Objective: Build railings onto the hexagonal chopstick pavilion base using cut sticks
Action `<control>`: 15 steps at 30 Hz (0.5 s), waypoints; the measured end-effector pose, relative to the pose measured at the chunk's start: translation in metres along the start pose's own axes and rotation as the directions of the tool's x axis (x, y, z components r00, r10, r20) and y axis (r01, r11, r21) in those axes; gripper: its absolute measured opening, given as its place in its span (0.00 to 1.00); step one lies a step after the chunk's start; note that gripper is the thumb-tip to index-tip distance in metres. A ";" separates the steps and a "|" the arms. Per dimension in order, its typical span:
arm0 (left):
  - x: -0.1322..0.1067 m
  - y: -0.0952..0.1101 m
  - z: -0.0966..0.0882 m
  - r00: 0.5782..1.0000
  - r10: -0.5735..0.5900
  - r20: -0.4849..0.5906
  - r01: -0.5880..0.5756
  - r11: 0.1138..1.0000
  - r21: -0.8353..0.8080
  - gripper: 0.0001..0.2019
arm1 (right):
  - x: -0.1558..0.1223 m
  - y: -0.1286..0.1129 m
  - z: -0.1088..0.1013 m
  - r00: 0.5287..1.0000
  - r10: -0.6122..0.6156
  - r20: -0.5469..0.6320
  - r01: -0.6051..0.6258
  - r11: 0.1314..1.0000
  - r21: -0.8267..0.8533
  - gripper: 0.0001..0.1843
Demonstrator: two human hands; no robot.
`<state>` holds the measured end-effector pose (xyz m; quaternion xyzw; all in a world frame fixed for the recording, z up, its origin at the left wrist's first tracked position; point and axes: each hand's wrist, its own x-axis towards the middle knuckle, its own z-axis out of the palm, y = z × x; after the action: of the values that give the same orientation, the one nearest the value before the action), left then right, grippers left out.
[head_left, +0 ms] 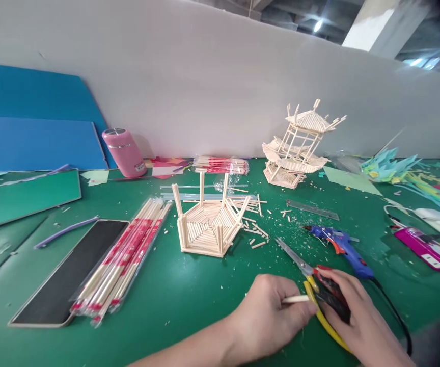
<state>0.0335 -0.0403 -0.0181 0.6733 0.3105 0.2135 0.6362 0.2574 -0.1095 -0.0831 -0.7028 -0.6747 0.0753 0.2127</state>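
Note:
My left hand [271, 313] is closed around a short pale wooden stick [295, 299], whose end points right. Close beside it, my right hand [357, 311] grips a cutting tool with a curved yellow handle [329, 329]. Long metal scissor blades [294, 255] point up and left from there; whether they belong to the yellow handle I cannot tell, since red and black grips overlap under my fingers. Beyond my left hand stands a six-sided stick base [200, 251] with upright posts. Small cut stick pieces [258, 244] lie to its right.
A blue glue gun [342, 247] with its cable lies at right, near a magenta power strip [428, 247]. A stick pagoda [294, 148] stands behind. Bagged sticks [124, 255], a dark flat panel [71, 278] and a pink bottle [124, 153] are at left. A clear ruler [313, 209] lies behind the glue gun.

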 end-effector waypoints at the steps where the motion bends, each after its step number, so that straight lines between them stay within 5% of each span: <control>1: 0.000 -0.001 0.000 1.000 0.029 -0.009 -0.029 0.999 0.028 0.19 | 0.001 -0.002 0.002 1.000 0.002 0.003 -0.002 1.000 0.001 0.21; 8: 0.002 -0.006 -0.002 0.992 0.111 -0.057 -0.107 0.991 0.082 0.16 | 0.025 -0.009 -0.014 0.999 0.031 -0.029 -0.033 0.998 -0.056 0.15; 12: 0.000 -0.013 0.002 0.993 0.107 -0.058 -0.101 0.989 0.108 0.06 | 0.036 0.028 -0.030 0.954 0.199 -0.222 -0.237 0.958 -0.159 0.21; 15: -0.002 -0.018 0.005 0.992 0.107 -0.063 -0.098 0.986 0.134 0.06 | 0.047 0.058 -0.028 0.950 0.245 -0.192 -0.284 0.935 -0.211 0.24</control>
<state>0.0330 -0.0450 -0.0361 0.7207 0.3106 0.2487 0.5677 0.3251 -0.0689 -0.0727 -0.8113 -0.5582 -0.0350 0.1700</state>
